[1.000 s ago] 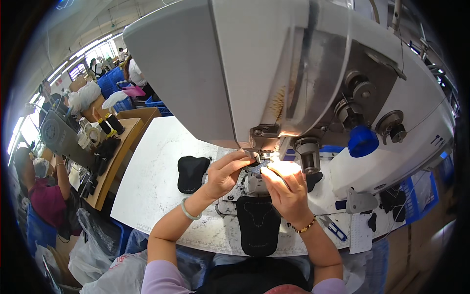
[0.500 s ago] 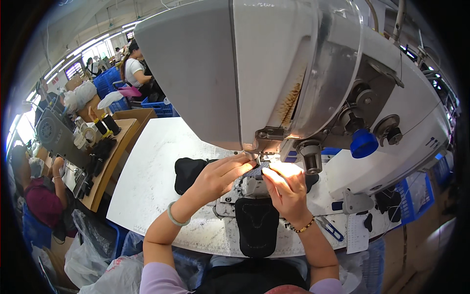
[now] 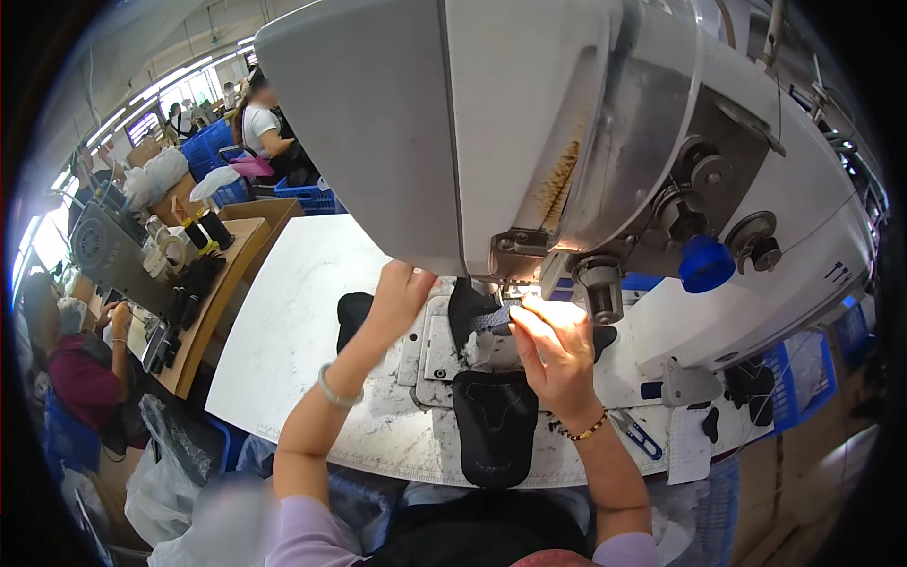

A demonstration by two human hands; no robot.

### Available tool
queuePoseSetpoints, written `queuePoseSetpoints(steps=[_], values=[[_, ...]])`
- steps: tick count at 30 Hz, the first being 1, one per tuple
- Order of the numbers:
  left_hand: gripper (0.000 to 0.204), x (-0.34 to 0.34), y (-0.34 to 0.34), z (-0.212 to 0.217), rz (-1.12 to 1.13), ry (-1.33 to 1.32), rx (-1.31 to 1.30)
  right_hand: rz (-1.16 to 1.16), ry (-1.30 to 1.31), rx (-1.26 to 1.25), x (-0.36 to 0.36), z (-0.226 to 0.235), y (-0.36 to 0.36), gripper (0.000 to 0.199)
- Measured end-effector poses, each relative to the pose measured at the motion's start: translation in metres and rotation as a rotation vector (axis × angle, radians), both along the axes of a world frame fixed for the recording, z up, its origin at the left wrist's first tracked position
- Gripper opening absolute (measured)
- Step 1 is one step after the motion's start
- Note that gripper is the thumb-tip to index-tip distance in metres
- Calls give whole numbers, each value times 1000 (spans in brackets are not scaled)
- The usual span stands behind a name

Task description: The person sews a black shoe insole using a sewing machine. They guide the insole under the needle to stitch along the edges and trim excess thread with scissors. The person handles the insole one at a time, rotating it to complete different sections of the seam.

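Observation:
Under the head of a large white sewing machine [image 3: 378, 123], my right hand [image 3: 557, 354] pinches a grey strip on a black fabric piece [image 3: 468, 307] near the needle. To the left, my left hand [image 3: 402, 298] is raised by the machine head's lower edge. Its fingers are bent and their tips hidden, so I cannot tell what they hold. A padded black piece with a stitched outline [image 3: 494, 430] lies in front of the metal sewing bed [image 3: 436, 354]. Another black piece [image 3: 353, 314] lies partly behind my left wrist.
Right of my right wrist lie blue-handled thread snips [image 3: 642, 439] and a white paper sheet [image 3: 690, 444]. Lint litters the white tabletop [image 3: 274, 331]. A blue crate [image 3: 803, 378] stands at the right. Co-workers sit at the left, one beside another sewing machine [image 3: 113, 255].
My left hand has moved left and slightly up, away from the needle, uncovering black fabric there. My right hand stays on the grey strip.

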State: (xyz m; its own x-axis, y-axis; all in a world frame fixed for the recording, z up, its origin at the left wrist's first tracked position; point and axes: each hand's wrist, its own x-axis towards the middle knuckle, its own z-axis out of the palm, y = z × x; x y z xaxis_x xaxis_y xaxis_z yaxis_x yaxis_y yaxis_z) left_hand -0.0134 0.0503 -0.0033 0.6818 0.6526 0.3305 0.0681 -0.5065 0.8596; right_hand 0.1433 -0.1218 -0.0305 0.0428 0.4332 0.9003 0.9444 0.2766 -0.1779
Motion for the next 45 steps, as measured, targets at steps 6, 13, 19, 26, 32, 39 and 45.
queuePoseSetpoints(steps=[6,13,19,26,32,39,45], values=[[26,11,-20,7,-351,-199,-980,-2,-111,-41,-1,-4,-6,33],[33,4,-34,4,-344,-257,-977,6,-147,-24,1,-6,-7,33],[31,3,-51,2,-297,-355,-905,25,-191,-10,0,-10,-9,35],[29,3,-56,-3,-262,-375,-963,-34,-209,-46,1,-12,-12,36],[26,3,-66,-10,-228,-452,-986,-18,-202,5,6,-10,-10,35],[25,15,-99,-12,-61,-493,-636,138,-26,-57,28,-12,-15,25],[26,24,-113,-6,13,-441,-488,326,148,-144,44,-7,-12,24]])
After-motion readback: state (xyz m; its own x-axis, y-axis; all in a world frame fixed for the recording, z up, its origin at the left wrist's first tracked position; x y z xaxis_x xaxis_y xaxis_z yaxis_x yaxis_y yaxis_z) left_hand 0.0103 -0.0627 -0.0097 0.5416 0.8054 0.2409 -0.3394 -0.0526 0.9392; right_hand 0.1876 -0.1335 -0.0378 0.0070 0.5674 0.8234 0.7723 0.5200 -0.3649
